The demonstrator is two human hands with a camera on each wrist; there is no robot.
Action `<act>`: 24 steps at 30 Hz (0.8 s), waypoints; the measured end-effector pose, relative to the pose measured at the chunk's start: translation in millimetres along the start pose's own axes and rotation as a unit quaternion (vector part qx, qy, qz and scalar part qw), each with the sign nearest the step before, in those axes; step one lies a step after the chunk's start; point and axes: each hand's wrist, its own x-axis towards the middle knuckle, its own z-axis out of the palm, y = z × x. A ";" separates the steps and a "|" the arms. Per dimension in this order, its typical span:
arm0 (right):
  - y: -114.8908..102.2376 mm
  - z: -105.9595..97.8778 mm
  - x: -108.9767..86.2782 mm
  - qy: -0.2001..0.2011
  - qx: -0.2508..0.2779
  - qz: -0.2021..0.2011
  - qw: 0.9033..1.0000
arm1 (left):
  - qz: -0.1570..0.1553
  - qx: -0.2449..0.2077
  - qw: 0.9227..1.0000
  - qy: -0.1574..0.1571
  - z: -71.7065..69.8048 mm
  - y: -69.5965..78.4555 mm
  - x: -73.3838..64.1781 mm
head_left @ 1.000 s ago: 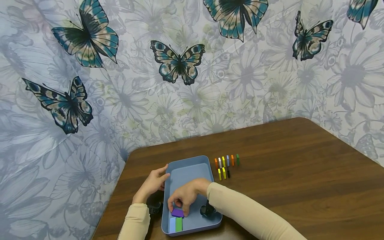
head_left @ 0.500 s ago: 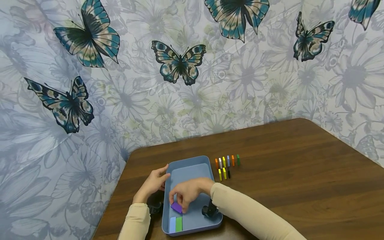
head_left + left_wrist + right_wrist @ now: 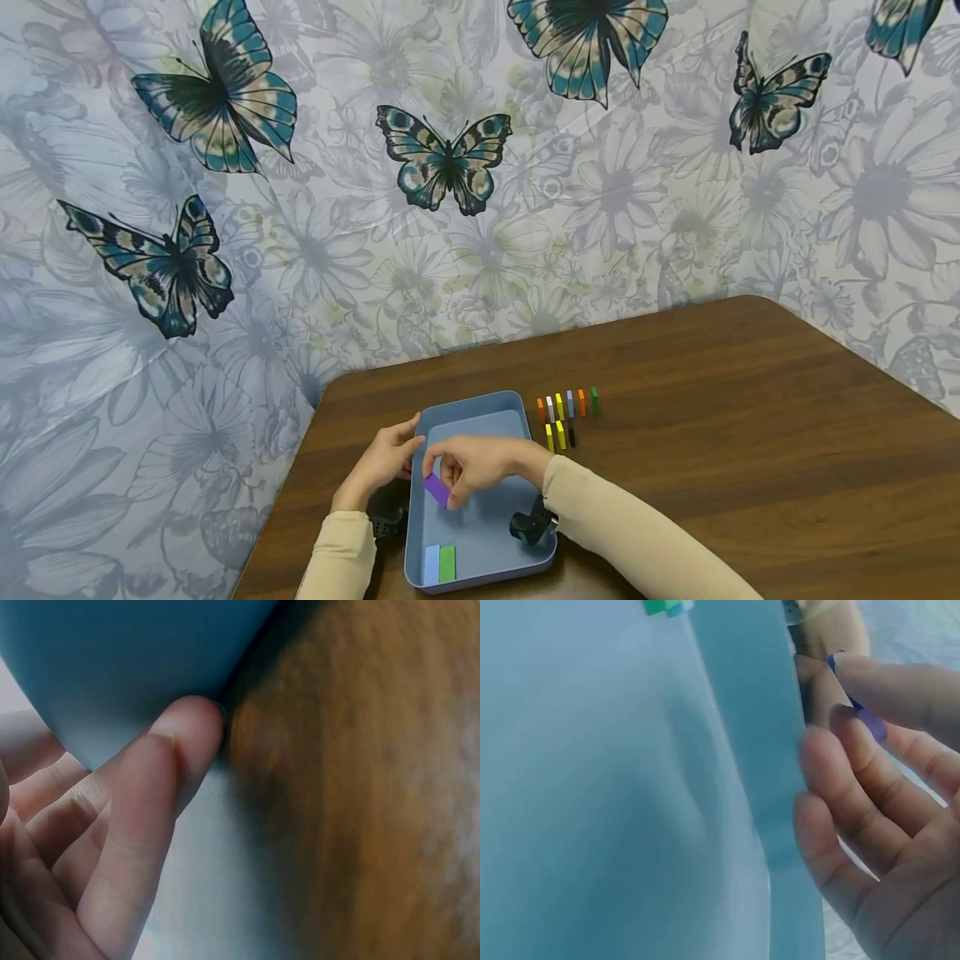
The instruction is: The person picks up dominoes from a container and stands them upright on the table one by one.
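Note:
My right hand [image 3: 472,462] pinches a purple domino-like block [image 3: 437,490] between thumb and fingers, over the left half of the blue tray [image 3: 480,575]. In the right wrist view the purple block [image 3: 870,724] shows partly behind the thumb, and the other fingers are loosely bent. At the tray's left side, my left hand [image 3: 382,458] rests against the wall with fairly straight fingers. The left wrist view has these fingers [image 3: 142,817] touching the tray's outer wall. A light blue block [image 3: 432,564] and a green block [image 3: 447,563] lie side by side in the tray's near left corner.
Right of the tray, small blocks stand upright in two rows on the brown wooden table [image 3: 712,417]. The far row includes a green block [image 3: 595,401]; the near row has two yellow ones and a black block [image 3: 572,433]. A butterfly-patterned cloth [image 3: 637,225] hangs behind.
My right hand has lifted the purple block away from beside the light blue and green blocks, moving it toward the tray's far end and tilting it. My left hand stays at the tray's side.

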 end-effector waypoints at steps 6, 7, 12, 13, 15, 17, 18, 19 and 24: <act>0.1 -2.0 -7.5 0.038 0.029 0.008 0.999 | -0.001 -0.008 1.000 -0.003 0.4 0.8 -0.6; 0.3 -1.8 -8.7 0.042 0.034 0.006 0.999 | -0.001 -0.010 1.000 -0.003 0.5 0.9 -0.7; 3.6 0.8 -11.3 0.061 0.042 -0.007 0.997 | 0.001 -0.010 1.000 -0.007 0.9 0.5 -1.4; 3.9 1.3 -11.5 0.063 0.041 -0.012 0.997 | 0.000 -0.010 1.000 -0.006 0.9 0.6 -1.6; 4.4 1.9 -11.6 0.063 0.042 -0.020 0.997 | 0.001 -0.008 1.000 -0.005 0.8 1.0 -1.9; 4.3 2.1 -12.2 0.058 0.050 -0.031 0.997 | 0.000 -0.006 1.000 -0.003 0.8 1.5 -1.9; 4.3 2.1 -12.5 0.055 0.057 -0.036 0.996 | 0.000 -0.007 1.000 -0.003 0.8 1.7 -1.9; 4.3 1.9 -13.0 0.053 0.063 -0.040 0.996 | 0.000 -0.008 1.000 -0.004 0.8 1.7 -1.7; 4.1 -0.4 -16.1 0.044 0.100 -0.040 0.993 | 0.003 -0.010 1.000 -0.008 0.7 1.5 -1.3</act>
